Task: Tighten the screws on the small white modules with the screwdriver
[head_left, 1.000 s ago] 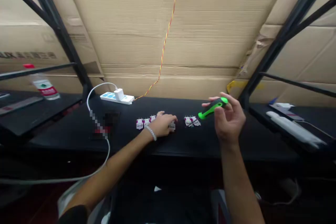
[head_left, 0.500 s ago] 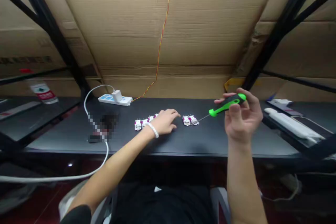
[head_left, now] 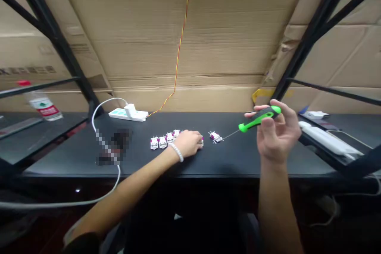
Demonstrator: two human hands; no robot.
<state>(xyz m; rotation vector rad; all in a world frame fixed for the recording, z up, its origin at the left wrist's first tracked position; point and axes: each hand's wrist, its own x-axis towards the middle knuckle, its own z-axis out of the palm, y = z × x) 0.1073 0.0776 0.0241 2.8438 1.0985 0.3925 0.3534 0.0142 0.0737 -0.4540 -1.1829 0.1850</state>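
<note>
The right fingers are wrapping narrowly around a green-and-black screwdriver, holding it nearly level in the air, while the left fingers are curving down over the right end of a row of small white-and-magenta connector blocks, though whether they are gripping a block is hidden from view. The thin steel shaft is slanting down and left toward a lone connector block, its tip lying just beside that block; contact cannot be confirmed at this resolution. The right hand is hovering above the black surface, and the left hand is resting on the blocks, with a white beaded bracelet on its wrist. In this inspector's judgement, sound screwdriver work calls for the shaft lining up squarely with any screw head and for the block being steadied against the surface. Further out, a blurred, unreadable object is sitting left of the row, a white cable is curving past it, and a white power strip is carrying a plug-in charger. A twisted red-and-yellow wire is running up a cardboard sheet.
</note>
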